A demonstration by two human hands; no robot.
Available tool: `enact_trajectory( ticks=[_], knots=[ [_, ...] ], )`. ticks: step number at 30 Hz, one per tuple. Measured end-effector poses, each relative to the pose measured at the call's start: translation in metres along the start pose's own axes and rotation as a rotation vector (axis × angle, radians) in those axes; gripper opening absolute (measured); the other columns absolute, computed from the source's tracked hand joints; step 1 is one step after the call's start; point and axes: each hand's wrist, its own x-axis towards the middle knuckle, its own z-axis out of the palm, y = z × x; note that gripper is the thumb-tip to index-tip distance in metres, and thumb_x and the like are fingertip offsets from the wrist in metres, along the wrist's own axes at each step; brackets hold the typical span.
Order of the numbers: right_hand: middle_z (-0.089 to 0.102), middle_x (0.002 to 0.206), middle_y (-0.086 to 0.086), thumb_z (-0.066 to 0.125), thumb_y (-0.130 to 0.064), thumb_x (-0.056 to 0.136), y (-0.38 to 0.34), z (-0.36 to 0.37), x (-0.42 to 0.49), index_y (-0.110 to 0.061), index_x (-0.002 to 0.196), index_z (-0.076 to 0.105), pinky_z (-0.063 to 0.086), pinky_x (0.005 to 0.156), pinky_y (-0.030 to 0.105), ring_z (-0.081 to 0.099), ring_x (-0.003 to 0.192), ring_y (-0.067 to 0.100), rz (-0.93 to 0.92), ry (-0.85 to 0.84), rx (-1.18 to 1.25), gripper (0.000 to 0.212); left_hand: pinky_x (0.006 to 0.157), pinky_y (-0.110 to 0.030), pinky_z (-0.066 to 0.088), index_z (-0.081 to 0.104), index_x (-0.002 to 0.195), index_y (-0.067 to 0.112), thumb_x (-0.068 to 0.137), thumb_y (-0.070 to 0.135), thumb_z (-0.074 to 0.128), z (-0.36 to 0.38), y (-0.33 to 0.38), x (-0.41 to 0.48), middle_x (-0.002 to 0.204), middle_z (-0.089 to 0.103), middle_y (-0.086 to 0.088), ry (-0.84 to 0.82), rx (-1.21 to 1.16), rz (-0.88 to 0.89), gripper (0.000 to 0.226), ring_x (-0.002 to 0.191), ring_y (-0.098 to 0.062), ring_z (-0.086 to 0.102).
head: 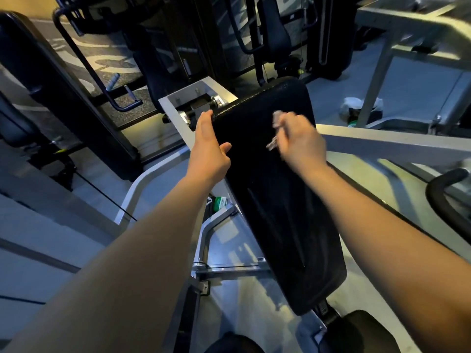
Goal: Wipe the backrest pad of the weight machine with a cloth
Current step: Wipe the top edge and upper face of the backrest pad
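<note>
Both hands meet the backrest pad [275, 200]: left hand [207, 146] fingers apart, right hand [300, 142] clutching cloth [277, 121]

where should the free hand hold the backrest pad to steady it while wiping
Grip the backrest pad by its upper left edge, coming from the left, as the left hand does. The slab is long and tilted, and the right hand with the cloth needs the face free.

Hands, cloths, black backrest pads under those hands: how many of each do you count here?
Hands: 2, the left hand resting on the pad's edge and the right hand blurred over the pad.
Cloths: 1, a pale cloth bunched in the right hand.
Backrest pads: 1, the long black backrest pad.
Total: 4
</note>
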Motion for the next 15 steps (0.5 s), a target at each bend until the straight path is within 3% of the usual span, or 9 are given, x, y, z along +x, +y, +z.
enact_trajectory(
  ticks=[2, 4, 7, 10, 11, 15],
  knots=[
    [0.060, 0.100, 0.013, 0.046, -0.021, 0.102, -0.002, 0.004, 0.009, -0.011, 0.112, 0.056, 0.036, 0.061, 0.035, 0.059, 0.086, 0.037, 0.273, 0.075, 0.103, 0.017, 0.055, -0.001, 0.044, 0.012, 0.157, 0.031, 0.091, -0.017, 0.052, 0.000, 0.001, -0.001, 0.166, 0.009, 0.003, 0.004, 0.010, 0.010, 0.091, 0.112, -0.006, 0.050],
    [0.057, 0.094, 0.010, 0.045, -0.018, 0.103, -0.025, 0.011, 0.003, -0.009, 0.108, 0.055, 0.031, 0.059, 0.032, 0.057, 0.081, 0.031, 0.375, 0.106, 0.154, 0.015, 0.058, -0.006, 0.048, 0.013, 0.157, 0.032, 0.088, -0.018, 0.053, 0.000, 0.001, 0.000, 0.165, 0.011, 0.005, 0.002, -0.001, 0.013, 0.094, 0.112, -0.007, 0.053],
    [0.059, 0.097, 0.008, 0.048, -0.020, 0.101, -0.053, 0.014, -0.023, -0.013, 0.111, 0.058, 0.042, 0.061, 0.032, 0.059, 0.079, 0.028, 0.102, 0.031, 0.212, 0.015, 0.059, 0.001, 0.042, 0.014, 0.157, 0.029, 0.088, -0.016, 0.057, -0.001, 0.000, 0.000, 0.164, 0.015, 0.002, 0.006, 0.016, 0.026, 0.092, 0.108, 0.000, 0.046],
    [0.059, 0.101, 0.009, 0.051, -0.026, 0.099, -0.030, 0.004, -0.017, -0.018, 0.119, 0.057, 0.052, 0.061, 0.043, 0.062, 0.085, 0.034, -0.123, -0.073, 0.038, 0.022, 0.055, 0.005, 0.037, 0.013, 0.158, 0.026, 0.092, -0.012, 0.056, -0.003, 0.002, -0.002, 0.165, 0.015, -0.001, 0.005, 0.044, 0.038, 0.087, 0.107, 0.001, 0.038],
    [0.059, 0.102, 0.011, 0.051, -0.026, 0.099, -0.018, 0.001, -0.008, -0.017, 0.118, 0.057, 0.049, 0.060, 0.043, 0.062, 0.087, 0.038, -0.083, -0.048, -0.004, 0.022, 0.053, 0.005, 0.037, 0.012, 0.158, 0.026, 0.093, -0.012, 0.055, -0.003, 0.003, -0.003, 0.166, 0.012, -0.001, -0.002, 0.053, 0.033, 0.087, 0.108, 0.000, 0.037],
    [0.062, 0.105, 0.018, 0.044, -0.019, 0.103, 0.007, -0.001, 0.019, -0.010, 0.113, 0.054, 0.033, 0.065, 0.036, 0.060, 0.090, 0.039, 0.355, 0.079, 0.053, 0.017, 0.051, 0.005, 0.035, 0.010, 0.159, 0.026, 0.095, -0.010, 0.054, -0.005, 0.004, -0.005, 0.167, 0.007, 0.001, -0.011, 0.074, 0.028, 0.085, 0.110, -0.001, 0.034]
  ],
)
